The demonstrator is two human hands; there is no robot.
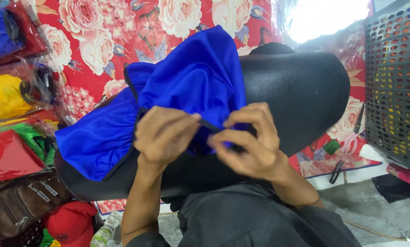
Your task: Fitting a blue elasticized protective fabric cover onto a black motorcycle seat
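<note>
I look down over my lap at a long black padded form (301, 96), something like a seat, lying across my knees. A blue satin cover (191, 77) with a dark elastic edge (133, 137) is partly drawn over it: the cloth sits bunched over the left half and the middle, while the rounded right end is bare black.

My left hand (164, 135) is closed in a pinch on the cover's hem, thumb and fingertips pressed together on the dark edge. My right hand (250, 142) is also curled shut, gripping the same edge just beside the left, so the two hands nearly touch over the middle of the form.

As I judge it, the fitting is about halfway: one end is dressed and gathered, the other is left to cover.

Around me lie packed cloths in red, yellow and green (13, 119), a red floral sheet (104, 36), scissors (337, 171) and a grey perforated crate (394, 87).
</note>
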